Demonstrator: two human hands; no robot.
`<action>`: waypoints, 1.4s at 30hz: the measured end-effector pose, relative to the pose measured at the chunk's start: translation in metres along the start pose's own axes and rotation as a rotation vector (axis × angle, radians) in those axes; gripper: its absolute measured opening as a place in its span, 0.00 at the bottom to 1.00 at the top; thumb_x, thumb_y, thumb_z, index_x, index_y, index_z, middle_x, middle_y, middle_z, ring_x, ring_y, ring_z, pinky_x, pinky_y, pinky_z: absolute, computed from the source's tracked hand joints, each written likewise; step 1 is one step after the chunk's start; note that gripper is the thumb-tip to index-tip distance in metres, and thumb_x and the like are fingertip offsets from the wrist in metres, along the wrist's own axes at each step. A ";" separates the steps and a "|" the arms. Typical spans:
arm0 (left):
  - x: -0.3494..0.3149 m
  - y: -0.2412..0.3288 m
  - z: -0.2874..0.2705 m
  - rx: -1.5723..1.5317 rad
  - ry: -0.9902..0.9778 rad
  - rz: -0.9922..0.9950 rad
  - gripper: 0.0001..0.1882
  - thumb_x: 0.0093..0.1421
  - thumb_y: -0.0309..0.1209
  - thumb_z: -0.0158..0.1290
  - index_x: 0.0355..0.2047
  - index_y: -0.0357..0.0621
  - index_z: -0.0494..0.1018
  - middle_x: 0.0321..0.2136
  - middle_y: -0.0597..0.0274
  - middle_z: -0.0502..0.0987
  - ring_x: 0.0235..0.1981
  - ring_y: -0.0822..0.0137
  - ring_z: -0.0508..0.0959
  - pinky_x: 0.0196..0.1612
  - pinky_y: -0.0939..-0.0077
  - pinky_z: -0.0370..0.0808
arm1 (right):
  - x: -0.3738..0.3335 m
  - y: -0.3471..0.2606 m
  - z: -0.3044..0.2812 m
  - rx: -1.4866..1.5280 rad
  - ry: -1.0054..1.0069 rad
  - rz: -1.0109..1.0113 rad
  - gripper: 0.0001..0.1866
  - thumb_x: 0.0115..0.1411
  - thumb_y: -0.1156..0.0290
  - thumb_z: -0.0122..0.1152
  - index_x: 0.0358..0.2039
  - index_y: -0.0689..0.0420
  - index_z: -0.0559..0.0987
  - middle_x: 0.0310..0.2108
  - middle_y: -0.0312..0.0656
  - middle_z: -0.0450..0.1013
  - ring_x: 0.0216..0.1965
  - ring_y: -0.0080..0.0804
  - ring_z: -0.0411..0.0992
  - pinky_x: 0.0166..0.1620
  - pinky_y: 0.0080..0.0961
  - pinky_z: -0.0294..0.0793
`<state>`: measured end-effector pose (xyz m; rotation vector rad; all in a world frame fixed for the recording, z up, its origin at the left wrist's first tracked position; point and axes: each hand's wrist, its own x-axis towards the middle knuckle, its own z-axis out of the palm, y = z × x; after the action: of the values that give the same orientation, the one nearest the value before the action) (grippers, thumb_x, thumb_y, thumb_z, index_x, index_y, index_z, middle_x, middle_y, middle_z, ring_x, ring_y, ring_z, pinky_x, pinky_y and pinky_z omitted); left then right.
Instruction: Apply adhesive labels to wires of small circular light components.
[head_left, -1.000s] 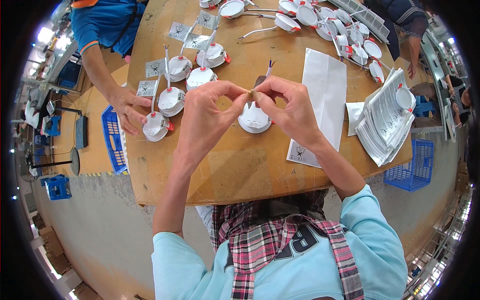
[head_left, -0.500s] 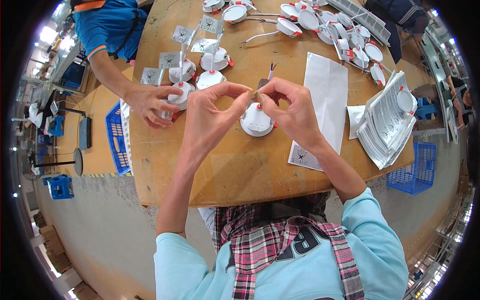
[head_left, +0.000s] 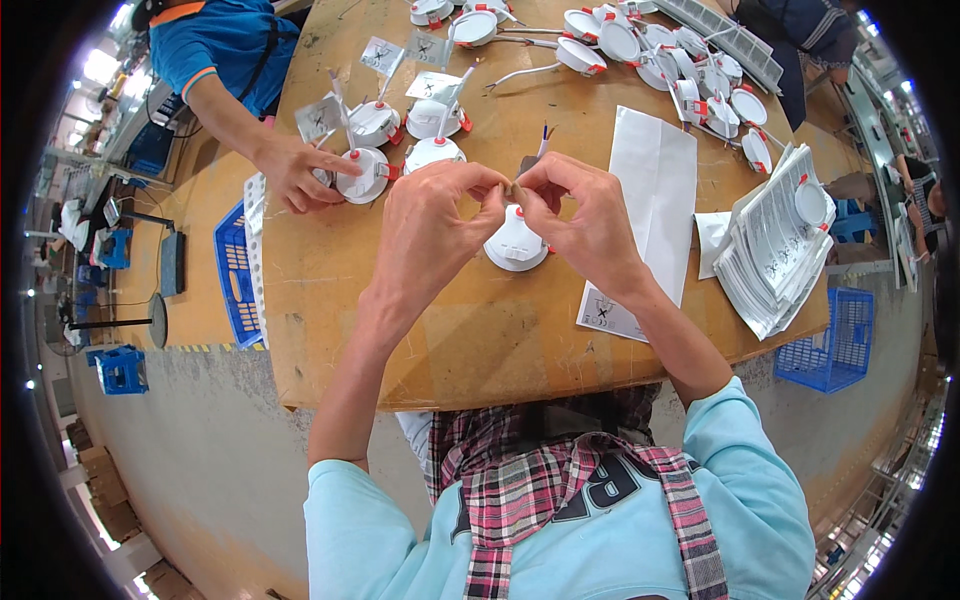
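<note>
1. Wide brown wooden surface carries everything; a blue plastic crate hangs at its left edge.
2. Long white paper sheet lies just right of the hands; a fanned stack of printed white leaflets sits further right.
3. Left hand and right hand meet above the surface, fingers pinched together on a small brownish piece, too small to identify.
4. Round white plastic downlight rests on the surface directly beneath both hands.
5. A co-worker's hand touches a similar white round lamp with red clips at upper left.
</note>
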<state>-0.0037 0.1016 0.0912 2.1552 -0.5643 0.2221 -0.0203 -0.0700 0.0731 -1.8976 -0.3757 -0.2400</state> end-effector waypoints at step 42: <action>0.001 0.018 -0.004 -0.205 -0.146 -0.258 0.07 0.58 0.26 0.52 0.30 0.34 0.76 0.25 0.63 0.78 0.29 0.78 0.76 0.33 0.83 0.71 | -0.005 0.001 -0.015 0.121 -0.123 0.166 0.10 0.58 0.69 0.58 0.29 0.65 0.77 0.25 0.38 0.75 0.27 0.21 0.70 0.31 0.21 0.70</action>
<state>-0.0106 0.0948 0.1066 2.0282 -0.3677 -0.1299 -0.0241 -0.0852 0.0755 -1.8167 -0.3062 0.0099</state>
